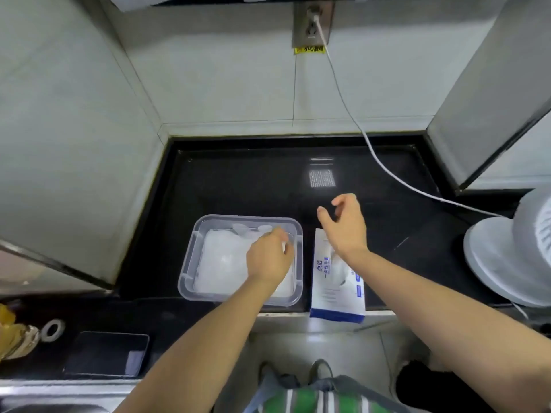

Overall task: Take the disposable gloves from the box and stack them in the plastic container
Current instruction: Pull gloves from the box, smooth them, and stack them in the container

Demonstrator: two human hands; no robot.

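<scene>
Head view, looking down at the black table (387, 234).

- Plastic container (190, 257): clear, rectangular, lid off, standing on the table near its front edge.
- Disposable gloves (220, 263): a pale, translucent stack lying flat inside the container and covering most of its floor.
- Box (337, 296): white and blue, lying just right of the container, with its near end overhanging the table edge.
- Our left hand (268, 257): reaches into the container, over the right part of the stack. Its fingers (280, 234) curl down onto the top glove. We cannot tell whether they pinch it or only rest on it.
- Our right hand (343, 228): hovers over the far end of the box. Its fingers (343, 199) are loosely bent, with the thumb spread apart. It holds nothing.

Surroundings:
- A white cable (372, 156) runs from the wall socket (311, 25) across the table toward a white fan (512, 257) at the right.
- A dark flat slab (107, 353) lies at lower left. We cannot tell what it is.
</scene>
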